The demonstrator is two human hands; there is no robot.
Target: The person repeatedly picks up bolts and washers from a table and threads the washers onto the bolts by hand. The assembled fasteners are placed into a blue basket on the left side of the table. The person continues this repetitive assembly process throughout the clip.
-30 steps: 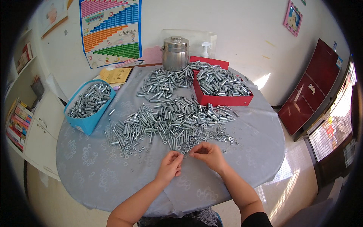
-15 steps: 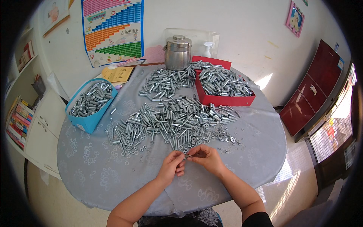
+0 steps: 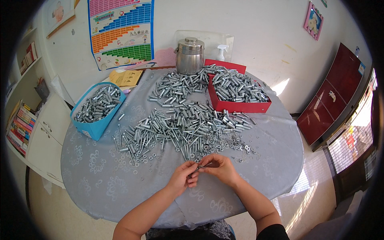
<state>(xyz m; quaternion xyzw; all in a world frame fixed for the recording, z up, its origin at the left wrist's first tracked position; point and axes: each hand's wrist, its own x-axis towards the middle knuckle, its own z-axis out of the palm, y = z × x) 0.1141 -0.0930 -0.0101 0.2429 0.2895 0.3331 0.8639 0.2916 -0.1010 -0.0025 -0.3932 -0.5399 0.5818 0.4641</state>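
While both hands meet above the near edge of the round tabletop, the left hand and the right hand pinch 1 small metal bolt between them, fingers closed on it from either side. It sits just above the grey patterned cloth, near the front of the loose pile of bolts that spreads across the middle of the tabletop. Small washers lie scattered along the pile's near fringe, a few just beyond the fingertips. To the left, a blue box holds more bolts at the tabletop's edge. Farther back on the right, a red tray is filled with them too. Behind the pile stands a steel canister with a lid, beside a spray bottle against the wall.
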